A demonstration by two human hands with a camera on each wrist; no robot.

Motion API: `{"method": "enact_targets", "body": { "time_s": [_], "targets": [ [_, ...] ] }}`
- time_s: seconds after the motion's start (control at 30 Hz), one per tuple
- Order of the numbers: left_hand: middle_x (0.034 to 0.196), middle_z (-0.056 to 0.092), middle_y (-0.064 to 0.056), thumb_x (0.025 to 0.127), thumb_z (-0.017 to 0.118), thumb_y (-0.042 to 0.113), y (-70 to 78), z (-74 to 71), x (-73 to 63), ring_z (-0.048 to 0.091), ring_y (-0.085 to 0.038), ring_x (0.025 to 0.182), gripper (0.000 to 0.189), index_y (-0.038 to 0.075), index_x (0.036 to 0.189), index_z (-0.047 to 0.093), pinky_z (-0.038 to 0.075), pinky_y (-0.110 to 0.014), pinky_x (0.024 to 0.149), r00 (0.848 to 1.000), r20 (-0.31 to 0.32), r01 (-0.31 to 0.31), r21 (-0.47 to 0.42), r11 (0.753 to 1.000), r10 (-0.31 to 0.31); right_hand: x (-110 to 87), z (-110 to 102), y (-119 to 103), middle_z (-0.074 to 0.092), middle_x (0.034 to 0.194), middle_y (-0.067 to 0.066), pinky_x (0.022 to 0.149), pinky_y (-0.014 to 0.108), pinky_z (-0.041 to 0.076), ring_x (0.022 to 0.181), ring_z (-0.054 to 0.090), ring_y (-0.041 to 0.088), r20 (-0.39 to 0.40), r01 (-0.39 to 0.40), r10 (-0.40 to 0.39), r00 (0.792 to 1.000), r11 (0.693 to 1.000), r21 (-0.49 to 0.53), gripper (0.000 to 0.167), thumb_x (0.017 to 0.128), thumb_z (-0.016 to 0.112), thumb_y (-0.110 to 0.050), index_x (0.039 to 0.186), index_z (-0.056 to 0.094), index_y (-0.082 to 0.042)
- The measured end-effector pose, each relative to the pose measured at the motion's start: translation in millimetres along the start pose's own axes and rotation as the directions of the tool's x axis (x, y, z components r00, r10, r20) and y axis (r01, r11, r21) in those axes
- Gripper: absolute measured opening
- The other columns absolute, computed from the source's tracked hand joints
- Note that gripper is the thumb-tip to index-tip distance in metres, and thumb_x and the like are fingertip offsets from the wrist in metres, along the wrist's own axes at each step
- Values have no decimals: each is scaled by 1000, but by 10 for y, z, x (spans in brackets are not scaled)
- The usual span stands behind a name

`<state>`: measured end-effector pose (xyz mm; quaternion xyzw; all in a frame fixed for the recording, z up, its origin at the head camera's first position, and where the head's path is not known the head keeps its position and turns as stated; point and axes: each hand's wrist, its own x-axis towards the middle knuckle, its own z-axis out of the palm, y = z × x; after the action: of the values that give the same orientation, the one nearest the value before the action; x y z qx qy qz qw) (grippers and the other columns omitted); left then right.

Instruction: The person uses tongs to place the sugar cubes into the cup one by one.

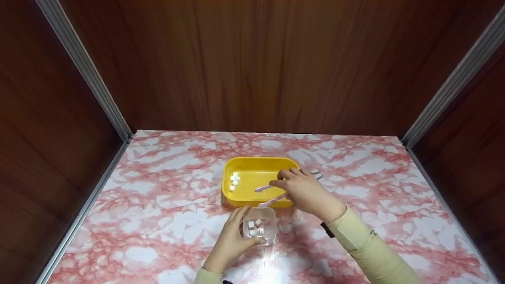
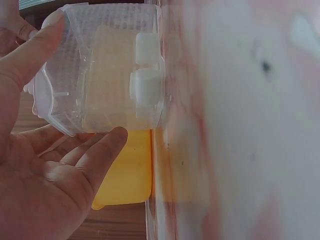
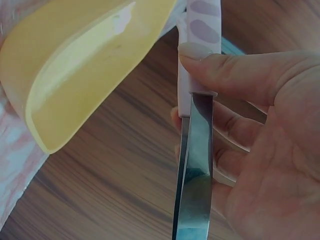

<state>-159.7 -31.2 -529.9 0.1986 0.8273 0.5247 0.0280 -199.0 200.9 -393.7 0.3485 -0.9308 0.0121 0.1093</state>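
Note:
My left hand (image 1: 229,240) holds a clear plastic container (image 2: 112,17) on the table, with the thumb over its rim and the fingers against its side. A few white cubes (image 1: 251,225) lie in the bottom of it. My right hand (image 1: 311,196) grips a pair of metal tongs (image 3: 197,200) with pale pink, purple-spotted ends (image 3: 204,30). Their arms stand apart over the near side of a yellow tub (image 1: 227,177), and I see nothing between the tips. Several white cubes (image 1: 234,181) sit at the tub's left end.
Red-and-white marbled sheeting covers the table (image 1: 158,221). Dark wood-grain panels (image 1: 252,67) rise at the back and both sides, with metal strips (image 1: 85,67) at the corners. Just right of the clear container is a faint transparent object (image 1: 285,227), hard to make out.

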Motion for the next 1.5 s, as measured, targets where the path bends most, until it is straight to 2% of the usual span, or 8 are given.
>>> {"method": "enact_targets", "body": {
  "time_s": [0.13, 0.3, 0.5, 0.77, 1.03, 1.33, 1.5],
  "targets": [
    [143, 39, 0, 69, 83, 44, -9, -4, 2, 36, -29, 132, 101, 8, 148, 32, 37, -44, 105, 1000, -3, -3, 5, 1000, 3, 67, 29, 46, 57, 101, 5, 96, 52, 43, 97, 53, 24, -7, -4, 4, 1000, 1000, -2, 48, 74, 82, -7, 119, 68, -19],
    [142, 40, 1, 68, 83, 45, -12, 8, -5, 36, -28, 132, 100, 7, 147, 33, 35, -46, 107, 1000, -12, -15, -1, 1000, 15, 143, 88, 100, 58, 102, 5, 93, 49, 45, 101, 51, 26, -19, -16, 16, 1000, 1000, 1, 47, 74, 82, -7, 118, 69, -18],
    [141, 42, -1, 68, 83, 45, -26, 28, -12, 39, -29, 130, 99, 5, 145, 36, 34, -46, 107, 998, -25, -53, -16, 998, 52, 227, 144, 147, 59, 105, 5, 91, 48, 47, 103, 51, 27, 13, -68, 68, 998, 997, 35, 46, 76, 81, -10, 119, 69, -19],
    [141, 42, -2, 68, 84, 43, -23, 13, -4, 38, -30, 131, 99, 7, 146, 34, 36, -47, 105, 999, -25, -47, -20, 999, 47, 384, 216, 202, 59, 105, 6, 87, 45, 49, 98, 52, 25, 29, -97, 96, 995, 994, 42, 47, 76, 80, -6, 120, 68, -20],
    [142, 41, 1, 67, 83, 45, -1, -1, 3, 36, -27, 132, 100, 10, 147, 34, 36, -44, 106, 1000, -13, -12, -33, 999, 11, 526, 325, 224, 59, 105, 7, 88, 44, 47, 95, 52, 26, 16, -95, 95, 995, 995, -14, 46, 77, 79, -7, 120, 68, -20],
    [142, 41, 3, 68, 84, 42, -20, -3, -6, 37, -27, 132, 98, 11, 147, 35, 38, -44, 104, 999, -17, -30, -31, 999, 29, 634, 461, 258, 59, 103, 7, 90, 44, 46, 97, 54, 27, 32, -93, 96, 995, 992, -86, 39, 82, 75, -9, 119, 68, -20],
    [141, 42, 2, 68, 85, 40, -30, 3, -4, 38, -28, 131, 97, 11, 146, 35, 38, -45, 104, 999, -18, -50, -25, 998, 49, 671, 503, 259, 59, 102, 6, 93, 44, 43, 98, 53, 27, 66, -118, 125, 990, 987, -107, 37, 85, 72, -7, 118, 69, -23]
  ]
}}
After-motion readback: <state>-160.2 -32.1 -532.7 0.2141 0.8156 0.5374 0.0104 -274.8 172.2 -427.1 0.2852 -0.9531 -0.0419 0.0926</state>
